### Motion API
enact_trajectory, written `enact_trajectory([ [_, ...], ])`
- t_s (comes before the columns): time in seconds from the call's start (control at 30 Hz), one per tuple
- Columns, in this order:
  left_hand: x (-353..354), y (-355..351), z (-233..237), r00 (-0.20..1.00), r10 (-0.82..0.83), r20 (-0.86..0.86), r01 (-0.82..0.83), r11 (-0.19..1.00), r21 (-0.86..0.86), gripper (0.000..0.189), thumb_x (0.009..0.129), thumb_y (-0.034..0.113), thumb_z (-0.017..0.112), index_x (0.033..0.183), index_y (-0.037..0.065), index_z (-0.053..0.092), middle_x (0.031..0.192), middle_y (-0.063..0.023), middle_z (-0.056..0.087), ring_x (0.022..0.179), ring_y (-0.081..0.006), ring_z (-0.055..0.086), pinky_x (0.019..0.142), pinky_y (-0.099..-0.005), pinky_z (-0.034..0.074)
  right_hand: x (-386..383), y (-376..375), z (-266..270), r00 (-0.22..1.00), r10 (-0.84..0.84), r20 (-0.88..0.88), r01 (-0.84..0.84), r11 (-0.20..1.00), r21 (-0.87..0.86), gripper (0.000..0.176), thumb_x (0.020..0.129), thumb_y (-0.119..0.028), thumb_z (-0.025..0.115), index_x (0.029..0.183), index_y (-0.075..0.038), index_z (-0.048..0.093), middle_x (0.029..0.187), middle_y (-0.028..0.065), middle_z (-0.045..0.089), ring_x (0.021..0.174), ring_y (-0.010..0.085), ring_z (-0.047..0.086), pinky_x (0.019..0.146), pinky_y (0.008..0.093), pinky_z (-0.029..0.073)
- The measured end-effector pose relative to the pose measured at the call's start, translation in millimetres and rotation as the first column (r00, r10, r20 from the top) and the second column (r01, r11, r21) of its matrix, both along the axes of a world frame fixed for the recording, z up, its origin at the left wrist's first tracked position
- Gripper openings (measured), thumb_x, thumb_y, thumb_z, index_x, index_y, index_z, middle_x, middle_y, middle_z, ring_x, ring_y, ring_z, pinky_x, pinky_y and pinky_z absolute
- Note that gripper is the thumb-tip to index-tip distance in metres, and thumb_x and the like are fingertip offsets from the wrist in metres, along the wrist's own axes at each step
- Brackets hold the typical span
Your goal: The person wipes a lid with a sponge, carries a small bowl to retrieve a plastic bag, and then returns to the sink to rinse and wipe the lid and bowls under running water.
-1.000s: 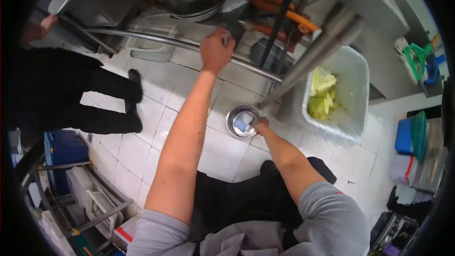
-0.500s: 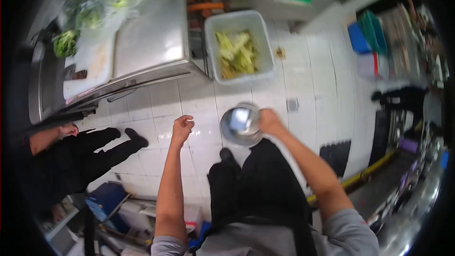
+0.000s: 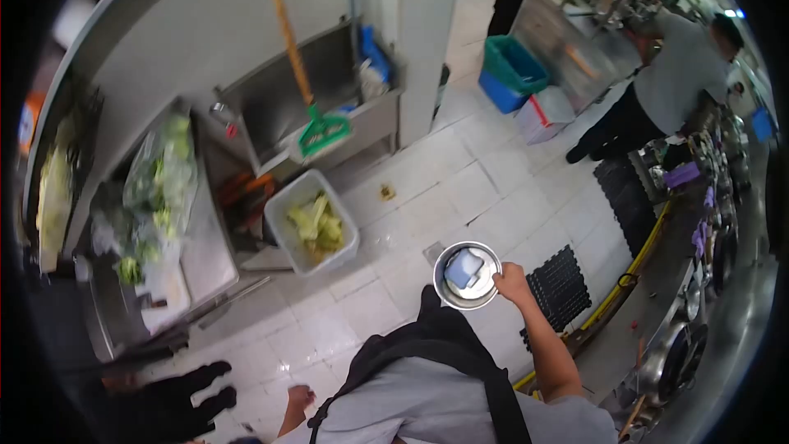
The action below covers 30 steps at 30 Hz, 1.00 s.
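Far left, bagged greens (image 3: 164, 173) lie on the counter (image 3: 212, 251). The left hand (image 3: 302, 397) hangs low; I can't tell how its fingers are set. Beyond stands a bin (image 3: 279, 215) of leaves (image 3: 316, 226). Next, the pot (image 3: 442, 281) holds a blue-and-white block (image 3: 465, 270), the right hand (image 3: 513, 282) grasping its side near a black mat (image 3: 560, 286).

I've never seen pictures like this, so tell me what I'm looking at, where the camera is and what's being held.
There's no machine: a person works bare-handed, filmed from a camera worn on their head, looking forward and down. The right hand holds a round metal pot at its edge, with something blue and white inside. Nothing shows in the low-hanging left hand. Bagged greens lie on a steel counter; beside it, a tub contains yellow-green leaves.
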<state>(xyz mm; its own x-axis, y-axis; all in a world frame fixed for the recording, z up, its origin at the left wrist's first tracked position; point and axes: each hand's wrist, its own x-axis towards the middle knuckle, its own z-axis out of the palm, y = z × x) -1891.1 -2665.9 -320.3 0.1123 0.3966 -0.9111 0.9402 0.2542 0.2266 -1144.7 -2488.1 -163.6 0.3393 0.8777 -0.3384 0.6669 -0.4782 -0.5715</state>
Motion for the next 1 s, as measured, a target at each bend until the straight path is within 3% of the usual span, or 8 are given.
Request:
enact_trajectory([
  [0.03,17.6,5.1,-0.6,0.656,0.754,0.008,-0.732,0.640,-0.234,0.013,0.086,0.008,0.058,0.096,-0.001,0.059,0.078,-0.0180,0.064,0.060,-0.0268,0.062,0.050,-0.0398,0.050,14.5,5.1,10.7,0.999,-0.032,-0.018,0.032,0.999,-0.028,0.030,0.072,-0.020,0.059,0.075,0.010,0.063,0.079,0.0330,0.062,0.078,0.0477,0.064,0.075,0.0503,0.051],
  [0.07,34.5,10.6,0.1,0.205,0.968,-0.147,-0.963,0.173,-0.205,0.015,0.087,0.007,0.057,0.099,-0.003,0.057,0.080,-0.0190,0.063,0.060,-0.0267,0.061,0.049,-0.0402,0.050,32.7,15.1,18.6,1.000,-0.024,-0.015,0.024,0.999,-0.033,0.030,0.071,-0.020,0.059,0.075,0.010,0.063,0.079,0.0333,0.062,0.079,0.0482,0.063,0.076,0.0505,0.051],
  [0.2,101.5,97.3,-11.5,0.660,0.530,0.533,-0.662,0.745,0.080,0.020,0.090,0.016,0.060,0.093,-0.003,0.062,0.071,-0.0147,0.064,0.060,-0.0232,0.063,0.047,-0.0338,0.050,96.1,61.5,36.1,0.998,-0.048,-0.034,0.047,0.998,-0.036,0.030,0.071,-0.019,0.058,0.075,0.011,0.063,0.078,0.0339,0.062,0.078,0.0490,0.063,0.076,0.0504,0.052],
  [0.3,184.8,232.4,34.1,0.469,0.733,0.492,-0.775,0.609,-0.169,0.019,0.089,0.016,0.058,0.093,-0.002,0.063,0.070,-0.0125,0.064,0.057,-0.0217,0.064,0.046,-0.0315,0.050,143.4,106.3,42.6,0.994,-0.100,-0.032,0.098,0.993,-0.060,0.031,0.071,-0.018,0.058,0.075,0.012,0.063,0.076,0.0343,0.062,0.077,0.0491,0.063,0.075,0.0501,0.052],
  [0.43,273.4,399.1,-28.1,0.735,0.606,0.304,-0.654,0.752,0.082,0.022,0.089,0.017,0.059,0.097,-0.003,0.066,0.071,-0.0133,0.066,0.051,-0.0208,0.064,0.044,-0.0332,0.050,188.0,143.2,62.7,0.970,-0.242,0.039,0.242,0.970,0.014,0.031,0.073,-0.019,0.055,0.075,0.011,0.062,0.072,0.0320,0.062,0.071,0.0471,0.064,0.070,0.0486,0.052],
  [0.53,376.7,536.6,-35.5,0.950,0.050,0.308,-0.166,0.916,0.365,0.026,0.081,0.017,0.065,0.099,0.000,0.069,0.083,-0.0184,0.070,0.071,-0.0277,0.070,0.064,-0.0399,0.056,214.7,171.6,95.0,0.923,-0.378,0.071,0.373,0.924,0.083,0.034,0.075,-0.023,0.055,0.073,0.010,0.061,0.068,0.0309,0.061,0.067,0.0450,0.064,0.067,0.0486,0.051],
  [0.77,706.8,766.3,133.9,0.759,-0.187,0.623,-0.065,0.931,0.359,0.033,0.083,0.018,0.065,0.111,0.001,0.066,0.081,-0.0141,0.070,0.077,-0.0209,0.068,0.071,-0.0349,0.055,329.3,243.2,55.7,0.859,-0.512,0.030,0.492,0.839,0.231,0.033,0.078,-0.024,0.057,0.070,0.008,0.062,0.057,0.0191,0.062,0.055,0.0275,0.067,0.056,0.0411,0.052],
  [1.0,869.1,869.9,247.6,0.592,-0.144,0.793,-0.124,0.956,0.265,0.029,0.093,0.013,0.062,0.119,-0.002,0.060,0.089,-0.0050,0.063,0.075,-0.0127,0.062,0.070,-0.0282,0.052,472.2,463.5,33.0,0.945,-0.327,0.002,0.316,0.913,0.259,0.032,0.072,-0.024,0.056,0.074,0.008,0.062,0.072,0.0316,0.061,0.074,0.0484,0.063,0.070,0.0537,0.048],
])
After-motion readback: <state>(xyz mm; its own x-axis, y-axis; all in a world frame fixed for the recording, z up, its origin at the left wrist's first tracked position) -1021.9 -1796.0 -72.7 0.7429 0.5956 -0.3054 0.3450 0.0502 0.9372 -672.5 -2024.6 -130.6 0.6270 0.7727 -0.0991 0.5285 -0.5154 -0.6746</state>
